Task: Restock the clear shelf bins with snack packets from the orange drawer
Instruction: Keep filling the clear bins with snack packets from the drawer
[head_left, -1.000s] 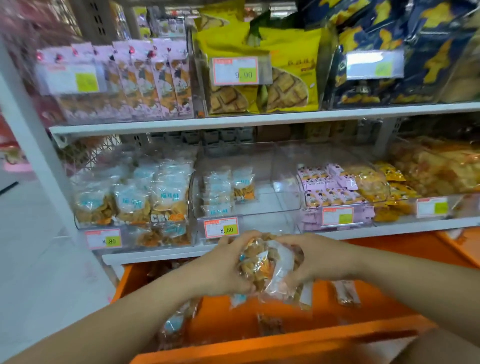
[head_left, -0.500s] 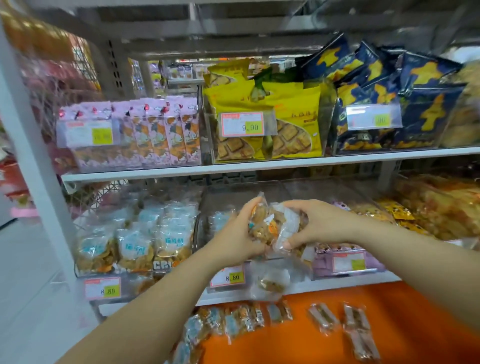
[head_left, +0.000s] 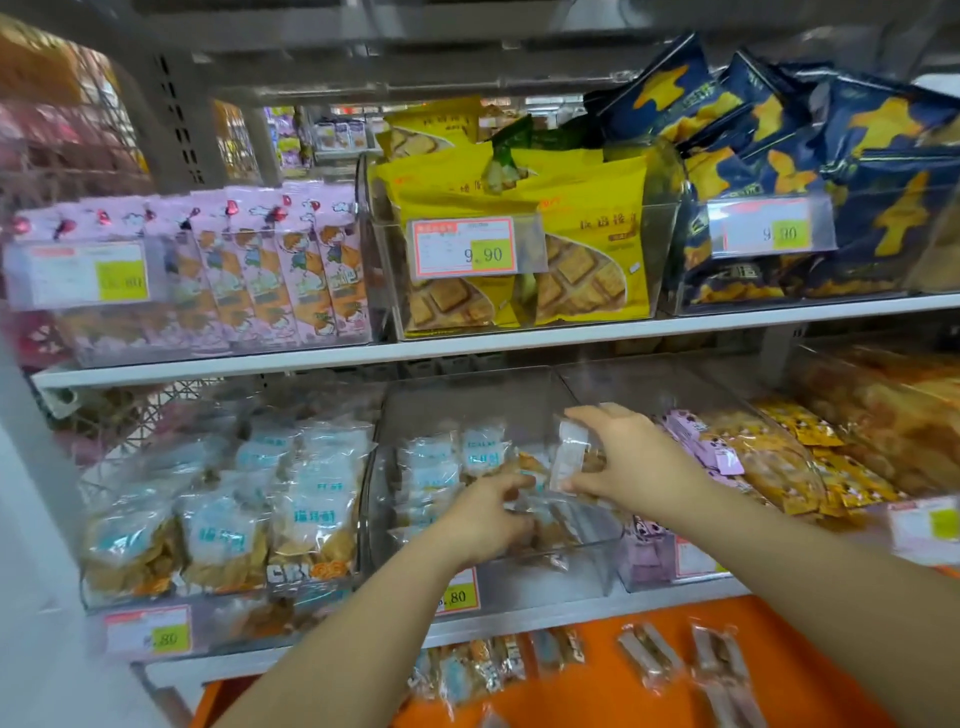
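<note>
Both hands reach into the middle clear bin (head_left: 597, 564) on the lower shelf. My right hand (head_left: 628, 457) pinches a clear snack packet (head_left: 569, 457) upright over the bin. My left hand (head_left: 483, 519) is curled around other clear packets (head_left: 545, 519) lying on the bin's floor. Blue-labelled packets (head_left: 447, 467) stand at the bin's left side. Below the shelf, the orange drawer (head_left: 597, 696) holds several loose clear packets (head_left: 478, 670).
A fuller bin of blue-labelled packets (head_left: 223, 525) stands to the left, a bin of pink and yellow packets (head_left: 727, 457) to the right. The upper shelf (head_left: 519, 338) carries pink, yellow and dark blue bags. A price tag (head_left: 457, 592) hangs on the middle bin's front.
My hands carried the bundle of packets from in front of the shelf forward and down into the middle bin. The hands have spread apart, each with some of the packets.
</note>
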